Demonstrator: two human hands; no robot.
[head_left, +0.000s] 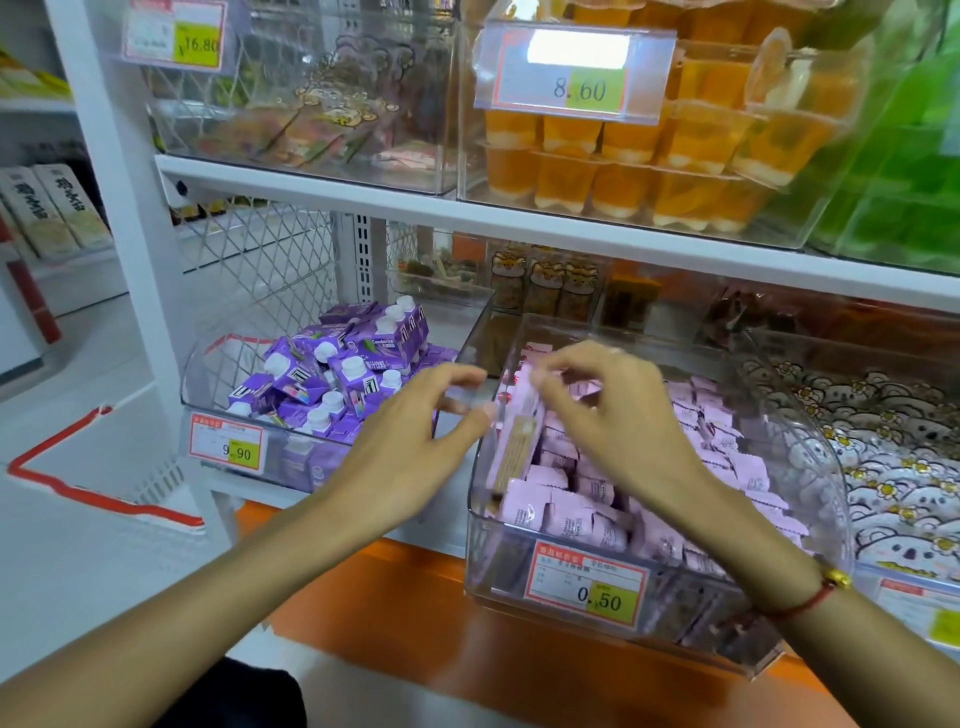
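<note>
Bare forearms (223, 577) are stretched toward a clear bin (493, 571) of pink packets (561, 514) on a shop shelf. Against the bin's left wall, an upright packet (519, 441) is pinched at its top edge by the fingertips of the right hand (608, 410), which is held above the bin's middle. The left hand (415, 431) is curled at the bin's left rim, thumb and fingers seemingly closed on the clear plastic, though that contact is left uncertain by blur. Purple cartons (332, 379) are heaped in the tray left of the bin, and a price tag (587, 587) is fixed to the bin's front.

The bin is set near the front of an orange ledge (395, 613), so it is judged liable to be dragged forward or tipped by a hard tug on the packet or a slackened hold on the rim. The packet, held only by its thin edge, could be torn, or dropped back among the rest, if pulled at an angle.
</note>
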